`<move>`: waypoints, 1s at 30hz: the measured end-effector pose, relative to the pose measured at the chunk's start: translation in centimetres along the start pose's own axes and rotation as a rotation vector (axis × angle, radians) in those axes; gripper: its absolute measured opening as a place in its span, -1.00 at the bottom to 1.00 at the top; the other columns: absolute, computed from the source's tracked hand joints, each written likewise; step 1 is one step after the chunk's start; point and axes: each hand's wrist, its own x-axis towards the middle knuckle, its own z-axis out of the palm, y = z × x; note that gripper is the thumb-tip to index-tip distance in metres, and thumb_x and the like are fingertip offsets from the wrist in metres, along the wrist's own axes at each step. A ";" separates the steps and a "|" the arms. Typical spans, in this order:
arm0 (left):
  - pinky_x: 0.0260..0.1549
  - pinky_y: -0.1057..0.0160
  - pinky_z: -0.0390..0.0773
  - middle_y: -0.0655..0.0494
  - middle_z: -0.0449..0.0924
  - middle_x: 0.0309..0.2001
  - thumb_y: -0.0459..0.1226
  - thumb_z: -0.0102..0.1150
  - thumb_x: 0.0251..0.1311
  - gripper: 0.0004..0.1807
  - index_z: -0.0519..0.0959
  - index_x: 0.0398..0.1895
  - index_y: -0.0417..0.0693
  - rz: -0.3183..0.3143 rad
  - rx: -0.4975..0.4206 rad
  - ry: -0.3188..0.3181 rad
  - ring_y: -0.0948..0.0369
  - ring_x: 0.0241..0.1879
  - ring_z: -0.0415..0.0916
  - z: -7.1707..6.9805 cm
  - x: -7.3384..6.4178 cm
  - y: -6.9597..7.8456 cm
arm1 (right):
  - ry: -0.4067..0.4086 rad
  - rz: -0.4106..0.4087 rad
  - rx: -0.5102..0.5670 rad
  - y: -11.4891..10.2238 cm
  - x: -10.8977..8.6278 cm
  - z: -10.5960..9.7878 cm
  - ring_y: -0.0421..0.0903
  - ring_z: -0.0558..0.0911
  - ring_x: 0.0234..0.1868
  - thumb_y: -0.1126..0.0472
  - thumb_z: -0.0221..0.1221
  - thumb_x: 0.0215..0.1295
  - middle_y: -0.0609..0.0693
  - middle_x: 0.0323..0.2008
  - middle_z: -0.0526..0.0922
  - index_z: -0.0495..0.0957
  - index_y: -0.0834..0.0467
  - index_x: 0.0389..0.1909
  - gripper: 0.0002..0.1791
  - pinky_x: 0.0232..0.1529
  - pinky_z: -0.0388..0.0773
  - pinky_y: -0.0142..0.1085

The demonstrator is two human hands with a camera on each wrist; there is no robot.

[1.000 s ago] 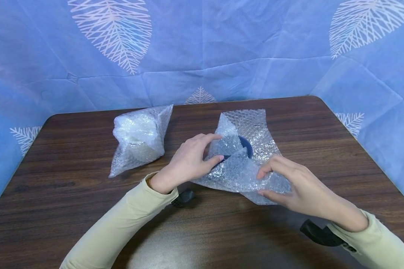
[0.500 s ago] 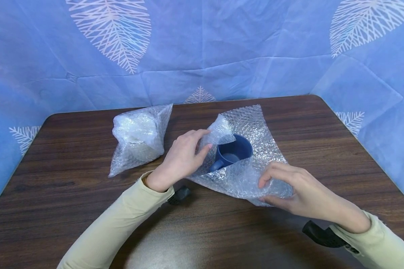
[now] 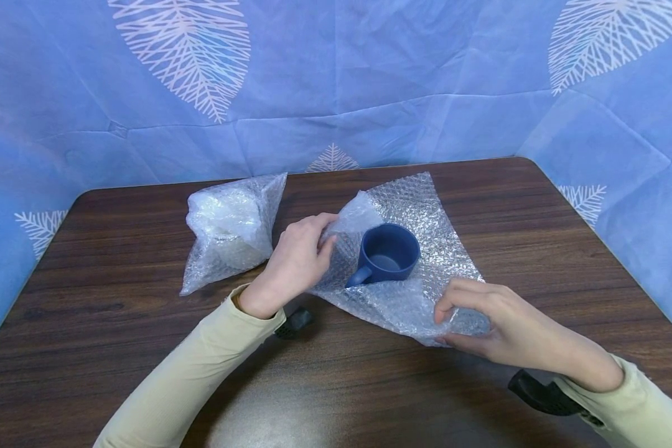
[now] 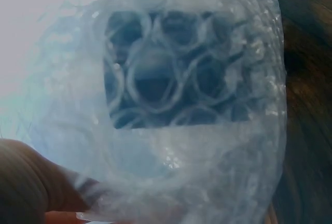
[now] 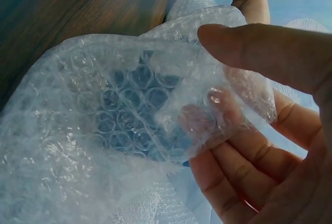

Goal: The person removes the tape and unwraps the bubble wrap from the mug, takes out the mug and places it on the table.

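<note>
A dark blue mug (image 3: 390, 254) stands upright on a spread sheet of bubble wrap (image 3: 434, 224), its handle toward the near left. My left hand (image 3: 295, 262) pinches a folded flap on the sheet's left side. My right hand (image 3: 495, 320) holds the near right part of the sheet between thumb and fingers. In the right wrist view, several fingertips show through the clear wrap (image 5: 57, 146), with the thumb on the other side. Through the wrap (image 4: 171, 156) in the left wrist view, the mug (image 4: 171, 73) appears as a dark blue blurred block.
A bundle wrapped in bubble wrap (image 3: 229, 230) lies at the back left of the brown wooden table (image 3: 117, 348). What it contains is hard to make out. A blue cloth (image 3: 403, 74) with white leaf prints hangs behind the table.
The bubble wrap flaps have been pulled apart, baring the mug they covered. My left hand has moved left with its flap, and my right hand slightly right and toward me.
</note>
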 end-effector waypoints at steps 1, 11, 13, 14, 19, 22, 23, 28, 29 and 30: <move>-0.28 0.11 0.48 -0.01 0.59 -0.35 -0.38 0.07 0.29 -0.66 0.52 0.12 -0.22 -0.004 0.001 0.001 0.10 -0.40 0.49 0.0 0.0 0.0 | 0.001 -0.008 0.012 0.1 0.0 0.1 -0.36 0.53 -0.25 -0.03 0.15 0.31 -0.27 -0.26 0.53 0.52 -0.05 -0.22 -0.83 -0.21 0.44 -0.55; -0.36 0.08 0.52 -0.14 0.67 -0.10 -0.47 0.02 0.25 -0.65 0.51 0.11 -0.22 -0.033 0.026 0.003 0.06 -0.42 0.54 -0.1 -0.3 -0.5 | -0.058 -0.004 0.063 0.1 -0.4 0.3 -0.32 0.53 -0.27 0.18 0.34 0.16 -0.22 -0.28 0.56 0.53 -0.03 -0.18 -0.76 -0.23 0.45 -0.53; -0.36 0.08 0.52 -0.16 0.67 -0.11 -0.49 0.00 0.24 -0.64 0.51 0.11 -0.24 -0.030 0.023 0.003 0.06 -0.42 0.53 -0.1 -0.4 -0.7 | -0.076 0.017 0.042 0.0 -0.5 0.2 -0.34 0.53 -0.27 0.29 0.41 0.03 -0.26 -0.28 0.56 0.52 -0.07 -0.18 -0.63 -0.24 0.46 -0.52; -0.37 0.09 0.51 -0.16 0.66 -0.11 -0.50 -0.01 0.23 -0.63 0.50 0.11 -0.25 -0.030 0.023 0.001 0.07 -0.44 0.51 -0.1 -0.4 -0.7 | -0.081 0.023 0.032 0.0 -0.5 0.2 -0.34 0.52 -0.27 0.34 0.43 -0.03 -0.27 -0.29 0.55 0.52 -0.08 -0.18 -0.58 -0.24 0.46 -0.51; -0.33 0.11 0.51 -0.22 0.65 -0.09 -0.54 -0.05 0.20 -0.60 0.48 0.12 -0.31 -0.036 0.019 -0.013 0.07 -0.40 0.51 -0.2 -0.6 -0.9 | -0.084 0.037 -0.010 0.0 -0.5 0.0 -0.36 0.50 -0.28 0.45 0.42 -0.19 -0.30 -0.30 0.53 0.51 -0.11 -0.22 -0.46 -0.26 0.44 -0.52; -0.33 0.11 0.51 -0.22 0.65 -0.12 -0.54 -0.06 0.18 -0.59 0.46 0.13 -0.33 -0.047 0.024 -0.027 0.07 -0.40 0.50 -0.3 -0.7 -0.9 | -0.083 0.040 -0.036 0.0 -0.7 -0.1 -0.36 0.46 -0.30 0.47 0.42 -0.24 -0.31 -0.31 0.50 0.49 -0.11 -0.25 -0.44 -0.27 0.39 -0.54; -0.35 0.12 0.51 -0.22 0.65 -0.13 -0.54 -0.05 0.17 -0.58 0.46 0.13 -0.34 -0.052 0.024 -0.032 0.08 -0.42 0.49 -0.3 -0.8 -0.9 | -0.085 0.043 -0.049 0.0 -0.7 -0.2 -0.37 0.45 -0.30 0.47 0.43 -0.26 -0.32 -0.32 0.49 0.48 -0.12 -0.25 -0.43 -0.28 0.38 -0.54; -0.47 0.16 0.46 -0.20 0.64 -0.23 -0.52 -0.01 0.12 -0.56 0.44 0.13 -0.35 -0.076 0.029 -0.062 0.13 -0.53 0.40 -0.4 -1.1 -1.1 | -0.083 0.065 -0.143 0.2 -1.0 -0.5 -0.38 0.38 -0.32 0.46 0.46 -0.34 -0.35 -0.34 0.42 0.44 -0.14 -0.31 -0.39 -0.32 0.31 -0.53; -0.47 0.15 0.47 -0.19 0.64 -0.25 -0.52 0.00 0.11 -0.56 0.44 0.13 -0.36 -0.081 0.031 -0.069 0.13 -0.53 0.40 -0.5 -1.2 -1.1 | -0.081 0.071 -0.167 0.2 -1.0 -0.6 -0.39 0.36 -0.32 0.45 0.47 -0.36 -0.36 -0.34 0.41 0.43 -0.14 -0.32 -0.39 -0.33 0.30 -0.52; -0.46 0.14 0.48 -0.19 0.63 -0.27 -0.51 0.01 0.10 -0.55 0.43 0.13 -0.37 -0.088 0.034 -0.079 0.12 -0.53 0.40 -0.5 -1.3 -1.1 | -0.078 0.078 -0.188 0.3 -1.1 -0.7 -0.39 0.35 -0.32 0.45 0.48 -0.36 -0.36 -0.34 0.40 0.42 -0.14 -0.33 -0.39 -0.33 0.28 -0.53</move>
